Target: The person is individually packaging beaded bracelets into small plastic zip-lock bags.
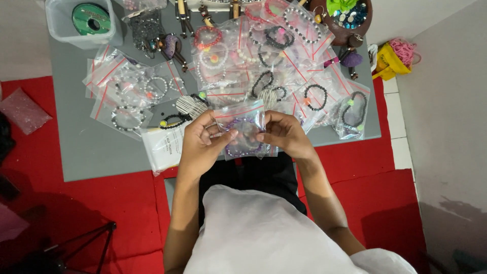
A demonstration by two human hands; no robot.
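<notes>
Together, two hands, left hand point(203, 144) and right hand point(285, 134), pinch one bracelet bag point(245, 131).

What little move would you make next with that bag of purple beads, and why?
Probably press the bag's red zip strip shut. Both hands, left and right, pinch the bag, the purple bracelet is already inside, and the bags on the board look sealed.

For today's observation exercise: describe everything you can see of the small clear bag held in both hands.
The small clear bag looks like thin glossy plastic with a red zip strip along its top. Inside lies a purple beaded bracelet. The left hand and right hand pinch its sides, holding it above the near edge of the grey board.
</notes>
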